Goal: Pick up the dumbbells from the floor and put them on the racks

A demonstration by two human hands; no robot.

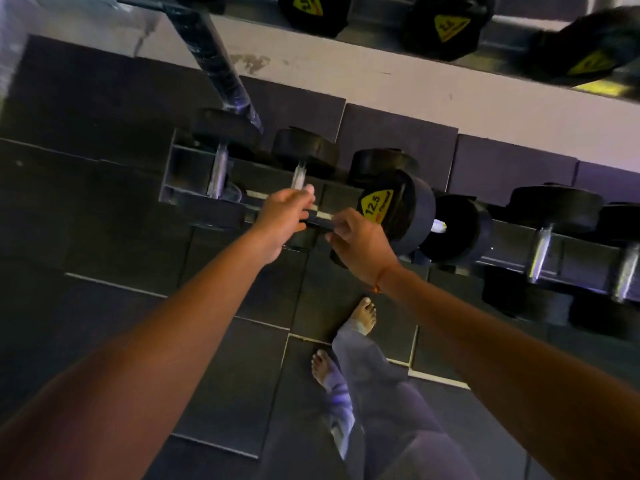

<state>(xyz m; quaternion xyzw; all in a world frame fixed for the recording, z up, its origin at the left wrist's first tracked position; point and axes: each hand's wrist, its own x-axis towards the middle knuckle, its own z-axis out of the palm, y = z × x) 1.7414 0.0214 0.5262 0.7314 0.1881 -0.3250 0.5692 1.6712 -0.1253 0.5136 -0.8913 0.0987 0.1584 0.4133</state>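
A black dumbbell (408,211) with a yellow 12.5 label lies tilted on the low rack (207,213), its chrome handle and far head pointing right. My right hand (360,242) is just left of its labelled head, fingers curled at the dark front rail; whether it grips anything is unclear. My left hand (284,216) reaches to the same rail a little further left, fingers loose and holding nothing. Other black dumbbells (304,150) rest on the low rack to the left and the right (554,209).
A pale upper shelf (381,84) carries more yellow-labelled dumbbells (446,22). A dark slanted rack post (221,60) rises at the upper left. My bare feet (363,313) stand on dark rubber floor tiles (104,202) in front of the rack.
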